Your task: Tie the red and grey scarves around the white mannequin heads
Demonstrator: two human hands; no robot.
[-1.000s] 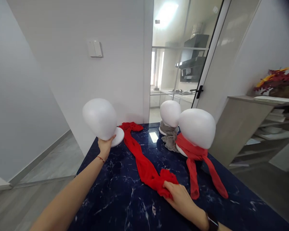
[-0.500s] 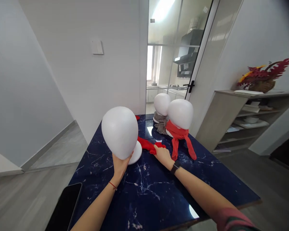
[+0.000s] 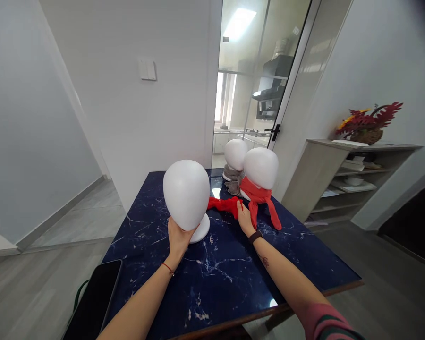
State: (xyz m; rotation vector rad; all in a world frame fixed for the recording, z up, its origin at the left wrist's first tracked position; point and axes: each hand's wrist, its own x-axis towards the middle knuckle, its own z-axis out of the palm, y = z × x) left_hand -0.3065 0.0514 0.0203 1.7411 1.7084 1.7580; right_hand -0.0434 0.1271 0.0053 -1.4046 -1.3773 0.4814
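Note:
A white foam mannequin head (image 3: 186, 194) stands near the table's middle, tilted left on its round base. My left hand (image 3: 179, 240) is closed around its neck, below the head. My right hand (image 3: 246, 220) grips the end of a bright red scarf (image 3: 224, 204), which runs flat and bunched across the table and passes behind the head, where the rest is hidden. Just beyond that hand stands a second mannequin head (image 3: 261, 166) with a coral-red scarf (image 3: 258, 193) knotted round its neck. Behind it, a third head (image 3: 235, 154) wears a grey scarf (image 3: 233, 178).
The dark blue marbled table (image 3: 212, 283) reaches the wall at its far edge. A black phone-like device (image 3: 95, 300) lies at the near left edge. Beyond the table stand a glass door (image 3: 248, 104) and a shelf unit (image 3: 326, 174) topped by a flower basket (image 3: 366, 136).
My right hand has moved a little away from me and right, still on the scarf. The held head has shifted slightly right, and the red patch behind it no longer shows. The view has turned somewhat.

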